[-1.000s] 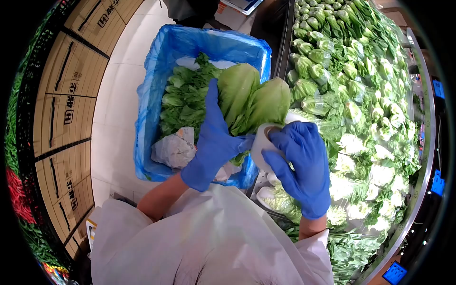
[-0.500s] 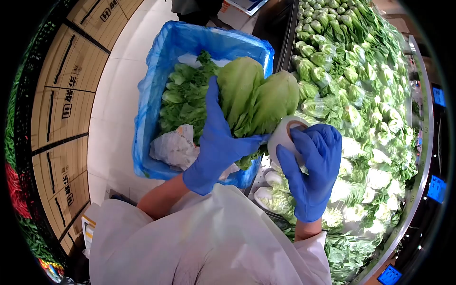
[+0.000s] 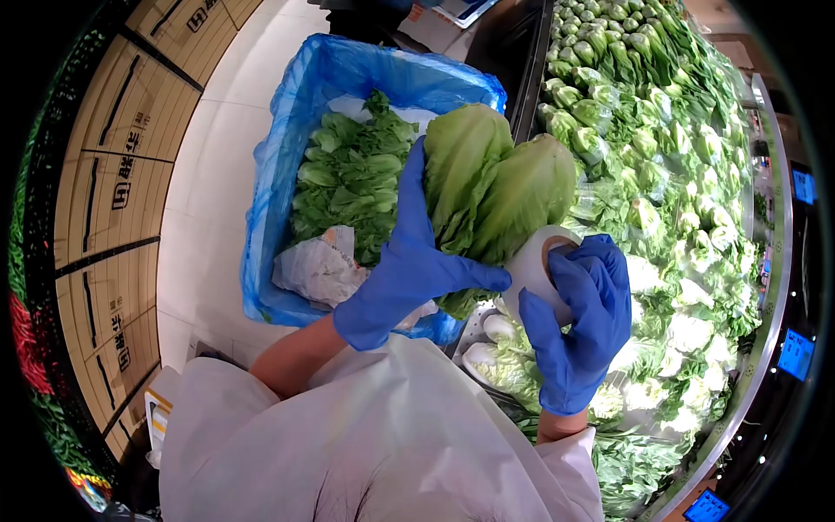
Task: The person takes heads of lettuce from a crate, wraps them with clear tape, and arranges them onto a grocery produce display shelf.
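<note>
Two heads of romaine lettuce are bunched side by side in my gloved left hand, whose thumb and fingers wrap around their lower part. My gloved right hand grips a roll of white tape, with fingers in its brown core. The roll sits close against the lettuce; whether tape is stuck to it I cannot tell. Below the left hand stands a blue plastic-lined crate. It holds leafy greens and a crumpled sheet of paper.
On the right, a long produce display carries bok choy, wrapped greens and pale cabbages. Stacked cardboard boxes line the left side. Part of another person shows at the top.
My left hand and the lettuce have shifted a little to the right. The right hand and tape roll have moved slightly right too, staying next to the lettuce.
</note>
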Demonstrator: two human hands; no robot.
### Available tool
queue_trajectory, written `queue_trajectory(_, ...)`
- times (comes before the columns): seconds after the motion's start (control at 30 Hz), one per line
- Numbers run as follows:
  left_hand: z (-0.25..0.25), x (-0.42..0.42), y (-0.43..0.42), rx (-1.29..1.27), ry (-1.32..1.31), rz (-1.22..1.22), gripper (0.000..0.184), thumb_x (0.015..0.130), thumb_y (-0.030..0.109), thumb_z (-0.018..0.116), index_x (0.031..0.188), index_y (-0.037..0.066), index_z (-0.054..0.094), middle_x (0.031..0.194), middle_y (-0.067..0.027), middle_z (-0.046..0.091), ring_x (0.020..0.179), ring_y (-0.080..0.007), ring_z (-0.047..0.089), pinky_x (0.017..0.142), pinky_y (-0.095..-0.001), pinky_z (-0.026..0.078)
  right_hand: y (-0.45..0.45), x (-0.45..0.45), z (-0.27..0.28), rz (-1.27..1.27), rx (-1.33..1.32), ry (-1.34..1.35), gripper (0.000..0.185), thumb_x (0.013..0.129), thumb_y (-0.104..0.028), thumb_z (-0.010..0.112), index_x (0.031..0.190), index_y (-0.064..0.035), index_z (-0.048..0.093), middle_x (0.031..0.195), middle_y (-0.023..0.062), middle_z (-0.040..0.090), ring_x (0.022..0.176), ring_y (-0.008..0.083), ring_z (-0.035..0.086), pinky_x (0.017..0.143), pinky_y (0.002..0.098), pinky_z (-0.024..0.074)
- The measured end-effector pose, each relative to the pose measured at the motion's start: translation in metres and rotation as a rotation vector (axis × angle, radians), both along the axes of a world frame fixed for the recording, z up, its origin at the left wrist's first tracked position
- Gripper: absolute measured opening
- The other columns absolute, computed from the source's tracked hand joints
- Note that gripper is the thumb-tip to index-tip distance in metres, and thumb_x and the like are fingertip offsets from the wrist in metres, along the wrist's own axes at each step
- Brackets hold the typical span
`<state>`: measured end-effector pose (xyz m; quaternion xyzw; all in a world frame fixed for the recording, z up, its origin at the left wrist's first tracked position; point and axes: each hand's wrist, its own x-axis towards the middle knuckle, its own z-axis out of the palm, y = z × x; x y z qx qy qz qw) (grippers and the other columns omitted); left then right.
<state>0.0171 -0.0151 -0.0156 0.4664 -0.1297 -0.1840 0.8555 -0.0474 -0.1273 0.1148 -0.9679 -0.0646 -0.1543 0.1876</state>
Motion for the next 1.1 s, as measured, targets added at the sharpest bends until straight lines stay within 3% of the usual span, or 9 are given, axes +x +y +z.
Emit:
queue_trajectory(0.3, -0.032, 0.012, -0.01, 0.284, -0.146, 0.075, 0.117, 0.057, 0.022, 0.083, 0.137, -0.002, 0.002, 0.132, -0.0191, 0.031, 0.119, -0.0255, 0.039, 0.098, -0.0356, 0.035, -0.024, 0.011, -0.035, -0.109, -0.042, 0.142, 0.036, 0.062, -0.027, 0.076, 0.081, -0.0049, 0.055, 0.078, 0.0087, 0.056, 0.073, 0.0281, 0.05, 0.069, 0.0355, 0.0395)
queue_trajectory(0.37, -0.052, 0.017, -0.014, 0.42, -0.161, 0.079, 0.11, 0.061, 0.024, 0.081, 0.136, -0.004, 0.006, 0.129, -0.0201, 0.037, 0.115, -0.0244, 0.043, 0.097, -0.033, 0.036, -0.034, 0.012, -0.058, -0.363, 0.344, 0.598, 0.031, 0.068, -0.026, 0.074, 0.083, -0.0033, 0.058, 0.08, 0.007, 0.059, 0.073, 0.0242, 0.054, 0.067, 0.031, 0.0413)
queue_trajectory(0.4, -0.061, 0.02, -0.012, 0.421, -0.168, 0.072, 0.11, 0.061, 0.024, 0.081, 0.136, -0.004, 0.006, 0.129, -0.0201, 0.037, 0.115, -0.0244, 0.043, 0.097, -0.033, 0.036, -0.04, 0.011, -0.068, -0.369, 0.349, 0.592, 0.031, 0.068, -0.026, 0.074, 0.083, -0.0033, 0.058, 0.08, 0.007, 0.059, 0.073, 0.0242, 0.054, 0.067, 0.031, 0.0413)
queue_trajectory(0.47, -0.078, 0.027, -0.004, 0.459, -0.009, -0.11, 0.104, 0.063, 0.026, 0.08, 0.135, -0.007, 0.012, 0.125, -0.0195, 0.041, 0.115, -0.0226, 0.043, 0.096, -0.0315, 0.036, -0.054, 0.008, -0.081, -0.535, 1.12, 0.733, 0.035, 0.069, -0.027, 0.073, 0.088, -0.0003, 0.061, 0.085, 0.0056, 0.062, 0.076, 0.0174, 0.056, 0.068, 0.0265, 0.0425)
queue_trajectory(0.57, -0.091, 0.032, 0.013, 0.489, 0.136, -0.366, 0.098, 0.064, 0.026, 0.079, 0.134, -0.007, 0.017, 0.123, -0.018, 0.044, 0.114, -0.0214, 0.044, 0.095, -0.0305, 0.037, -0.066, 0.0, -0.084, -0.483, 1.204, 1.012, 0.043, 0.067, -0.031, 0.075, 0.092, 0.0018, 0.062, 0.085, 0.005, 0.062, 0.077, 0.0113, 0.055, 0.071, 0.0233, 0.0423)
queue_trajectory(0.7, -0.081, 0.027, 0.026, 0.381, 0.304, -0.493, 0.093, 0.067, 0.024, 0.077, 0.133, -0.007, 0.02, 0.121, -0.0158, 0.046, 0.111, -0.019, 0.046, 0.093, -0.029, 0.038, -0.072, -0.024, -0.098, -0.418, 0.759, 1.241, 0.027, 0.07, -0.021, 0.072, 0.085, 0.0006, 0.066, 0.071, 0.0051, 0.063, 0.067, 0.0088, 0.056, 0.067, 0.0244, 0.0439)
queue_trajectory(0.73, -0.074, 0.028, 0.029, 0.365, 0.388, -0.528, 0.083, 0.071, 0.018, 0.072, 0.134, -0.005, 0.022, 0.12, -0.0135, 0.048, 0.107, -0.0164, 0.049, 0.09, -0.0281, 0.04, -0.075, -0.029, -0.101, -0.364, 0.806, 1.296, 0.05, 0.065, -0.038, 0.076, 0.088, 0.0044, 0.063, 0.074, 0.0074, 0.061, 0.07, 0.0123, 0.054, 0.064, 0.027, 0.0431)
queue_trajectory(0.97, -0.078, 0.022, 0.032, 0.442, 0.387, -0.879, 0.074, 0.076, 0.013, 0.063, 0.137, 0.001, 0.021, 0.118, -0.0087, 0.05, 0.101, -0.0132, 0.053, 0.088, -0.0264, 0.043, -0.075, -0.049, -0.096, -0.28, 0.554, 1.414, 0.048, 0.065, -0.044, 0.074, 0.076, 0.0013, 0.064, 0.064, 0.0076, 0.058, 0.061, 0.0136, 0.053, 0.059, 0.0292, 0.0422)
queue_trajectory(1.1, -0.034, 0.009, 0.031, 0.29, 0.605, -0.991, 0.075, 0.077, 0.013, 0.061, 0.139, 0.003, 0.019, 0.118, -0.008, 0.051, 0.101, -0.012, 0.053, 0.089, -0.0268, 0.042, -0.076, -0.078, -0.129, -0.05, 0.29, 1.194, 0.067, 0.064, -0.044, 0.073, 0.11, 0.0009, 0.054, 0.079, 0.0102, 0.063, 0.067, 0.0179, 0.057, 0.064, 0.0315, 0.0448)
